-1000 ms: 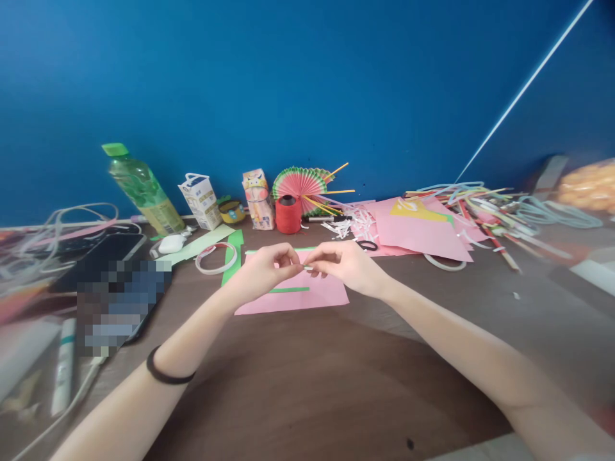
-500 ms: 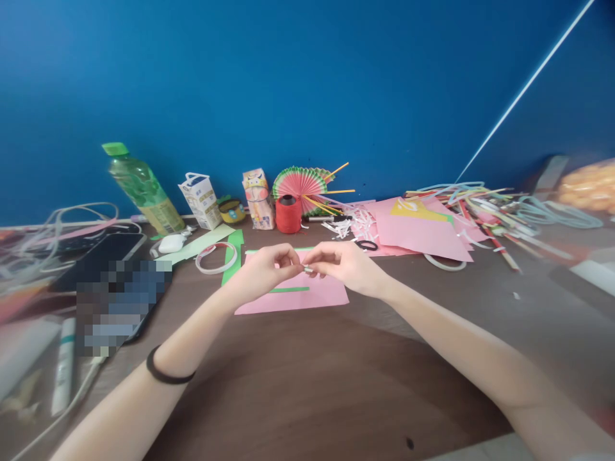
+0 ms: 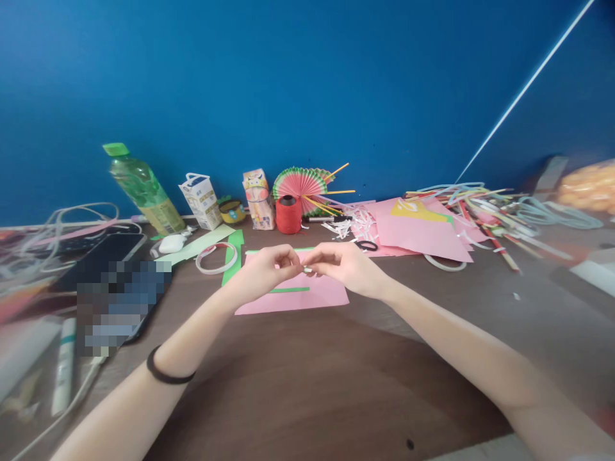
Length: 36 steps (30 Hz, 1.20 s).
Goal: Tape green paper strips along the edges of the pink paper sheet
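My left hand [image 3: 266,270] and my right hand [image 3: 342,266] meet fingertip to fingertip above a pink paper sheet [image 3: 321,294] on the brown table. Both hands pinch a tiny pale piece [image 3: 306,269] between them; it is too small to name. A thin green strip [image 3: 289,290] lies on the pink sheet under my hands. A black band circles my left wrist [image 3: 166,372].
A tape ring [image 3: 216,258] and green paper strips [image 3: 232,256] lie left of the sheet. At the back stand a green-capped bottle [image 3: 144,189], two small cartons [image 3: 200,200], a red thread spool [image 3: 288,214] and a paper fan [image 3: 300,181]. Pink sheets and coloured strips [image 3: 461,211] pile up on the right. A phone [image 3: 115,288] lies at the left.
Almost nothing: my fingertips shift slightly against each other around the tiny piece; both hands stay in place above the pink sheet.
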Each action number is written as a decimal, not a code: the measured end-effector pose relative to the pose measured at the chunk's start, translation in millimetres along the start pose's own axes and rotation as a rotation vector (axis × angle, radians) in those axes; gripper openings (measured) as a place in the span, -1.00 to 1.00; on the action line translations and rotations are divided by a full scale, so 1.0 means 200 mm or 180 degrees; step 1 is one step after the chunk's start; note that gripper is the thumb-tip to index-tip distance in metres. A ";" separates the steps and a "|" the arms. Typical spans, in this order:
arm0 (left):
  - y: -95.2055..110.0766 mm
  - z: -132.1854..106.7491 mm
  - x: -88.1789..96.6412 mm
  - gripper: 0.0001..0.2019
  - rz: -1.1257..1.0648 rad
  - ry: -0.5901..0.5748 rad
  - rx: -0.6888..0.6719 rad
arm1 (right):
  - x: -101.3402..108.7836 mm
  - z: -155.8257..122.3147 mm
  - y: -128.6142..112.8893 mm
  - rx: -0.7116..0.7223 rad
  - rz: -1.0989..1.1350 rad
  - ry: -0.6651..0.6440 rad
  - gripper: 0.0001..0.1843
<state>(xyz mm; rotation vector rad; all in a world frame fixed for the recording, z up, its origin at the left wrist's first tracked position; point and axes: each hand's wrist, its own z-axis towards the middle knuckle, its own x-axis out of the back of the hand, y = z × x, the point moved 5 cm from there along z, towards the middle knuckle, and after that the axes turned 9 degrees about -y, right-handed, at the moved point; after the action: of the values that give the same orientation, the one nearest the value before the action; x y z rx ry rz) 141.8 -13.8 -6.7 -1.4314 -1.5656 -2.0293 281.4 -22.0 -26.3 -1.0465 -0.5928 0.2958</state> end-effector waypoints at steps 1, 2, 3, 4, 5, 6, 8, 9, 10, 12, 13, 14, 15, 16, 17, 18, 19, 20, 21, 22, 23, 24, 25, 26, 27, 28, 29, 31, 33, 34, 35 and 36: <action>0.00 0.00 0.00 -0.78 -0.0013 0.0002 0.0007 | 0.00 0.00 0.00 0.0009 -0.0001 0.0012 -0.86; 0.00 0.00 0.00 -0.78 -0.0028 0.0004 0.0016 | 0.00 0.00 0.00 0.0013 0.0001 0.0027 -0.86; 0.00 0.00 0.00 -0.78 -0.0045 0.0006 0.0026 | 0.00 0.00 0.00 0.0011 0.0003 0.0042 -0.86; -0.01 0.00 0.00 -0.78 -0.0060 0.0007 0.0033 | 0.00 0.00 0.00 0.0003 0.0004 0.0058 -0.86; -0.01 0.00 0.00 -0.77 -0.0071 0.0011 0.0035 | 0.00 0.00 0.00 -0.0007 0.0001 0.0073 -0.87; -0.01 0.00 0.00 -0.77 -0.0076 0.0018 0.0035 | 0.00 0.00 0.00 -0.0015 -0.0009 0.0084 -0.87; 0.00 0.00 0.01 -0.76 -0.0067 0.0022 0.0037 | 0.01 -0.01 0.00 -0.0022 -0.0031 0.0093 -0.87; 0.00 0.00 0.01 -0.76 -0.0058 0.0022 0.0042 | 0.01 -0.01 0.00 -0.0023 -0.0036 0.0098 -0.87; 0.00 0.00 0.01 -0.76 -0.0051 0.0019 0.0046 | 0.01 -0.01 0.00 -0.0024 -0.0037 0.0099 -0.87; 0.00 0.00 0.01 -0.77 -0.0051 0.0007 0.0063 | 0.01 0.00 0.00 -0.0030 -0.0024 0.0102 -0.87; 0.00 0.00 0.01 -0.78 -0.0050 0.0001 0.0073 | 0.01 0.00 0.00 -0.0029 -0.0013 0.0100 -0.87; 0.00 0.00 0.01 -0.78 -0.0045 -0.0002 0.0074 | 0.01 0.00 -0.01 -0.0031 -0.0006 0.0096 -0.87; 0.00 0.00 0.01 -0.79 -0.0034 -0.0004 0.0070 | 0.01 0.00 -0.01 -0.0032 -0.0006 0.0086 -0.87; 0.00 0.00 0.01 -0.79 -0.0014 -0.0002 0.0060 | 0.01 -0.01 -0.01 -0.0033 -0.0015 0.0077 -0.87; 0.00 0.00 0.00 -0.79 0.0013 0.0005 0.0045 | 0.01 -0.01 -0.01 -0.0029 -0.0032 0.0065 -0.86; 0.00 -0.01 0.00 -0.79 0.0042 0.0014 0.0025 | 0.01 -0.01 -0.01 -0.0018 -0.0053 0.0052 -0.86; 0.00 -0.01 0.00 -0.79 0.0068 0.0019 0.0009 | 0.00 -0.01 -0.01 -0.0005 -0.0073 0.0042 -0.86; 0.00 -0.01 0.00 -0.79 0.0088 0.0024 -0.0004 | 0.00 -0.01 -0.02 0.0013 -0.0089 0.0036 -0.86; 0.00 -0.01 0.00 -0.78 0.0101 0.0022 -0.0013 | 0.00 -0.01 -0.02 0.0028 -0.0094 0.0031 -0.86; 0.00 -0.01 0.00 -0.78 0.0108 0.0022 -0.0019 | 0.00 -0.01 -0.02 0.0038 -0.0094 0.0031 -0.86; 0.00 -0.01 0.00 -0.78 0.0110 0.0023 -0.0019 | 0.00 -0.01 -0.02 0.0044 -0.0097 0.0031 -0.86; 0.00 -0.01 0.00 -0.79 0.0108 0.0023 -0.0017 | 0.00 -0.01 -0.02 0.0043 -0.0106 0.0030 -0.86; 0.00 -0.01 0.00 -0.78 0.0105 0.0027 -0.0012 | 0.00 -0.01 -0.02 0.0035 -0.0115 0.0027 -0.86; 0.00 0.00 0.00 -0.78 0.0102 0.0037 -0.0002 | 0.00 -0.01 -0.02 0.0026 -0.0129 0.0022 -0.85; 0.00 0.00 0.00 -0.78 0.0100 0.0048 0.0012 | 0.00 -0.01 -0.02 0.0019 -0.0150 0.0013 -0.84; 0.00 0.00 0.01 -0.79 0.0098 0.0062 0.0032 | 0.00 -0.01 -0.02 0.0017 -0.0172 0.0004 -0.83; -0.01 0.00 0.01 -0.79 0.0097 0.0070 0.0054 | 0.00 -0.01 -0.02 0.0017 -0.0184 -0.0008 -0.82; -0.01 0.00 0.01 -0.79 0.0099 0.0092 0.0104 | 0.00 -0.01 -0.03 0.0029 -0.0176 -0.0023 -0.81; -0.01 0.00 0.01 -0.79 0.0095 0.0098 0.0129 | 0.00 -0.01 -0.03 0.0042 -0.0146 -0.0021 -0.81; -0.01 0.00 0.01 -0.79 0.0091 0.0106 0.0129 | 0.00 -0.01 -0.04 0.0049 -0.0132 -0.0017 -0.82; -0.01 0.00 0.00 -0.79 0.0088 0.0109 0.0124 | 0.00 -0.01 -0.04 0.0053 -0.0127 -0.0015 -0.82; -0.01 0.00 0.00 -0.79 0.0085 0.0111 0.0117 | 0.00 -0.01 -0.04 0.0049 -0.0131 -0.0015 -0.82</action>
<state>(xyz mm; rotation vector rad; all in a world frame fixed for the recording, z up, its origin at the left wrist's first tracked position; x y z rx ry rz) 140.1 -12.7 -7.4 -1.3887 -1.5532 -1.9891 281.4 -27.6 -20.0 -1.0178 -0.6148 0.2664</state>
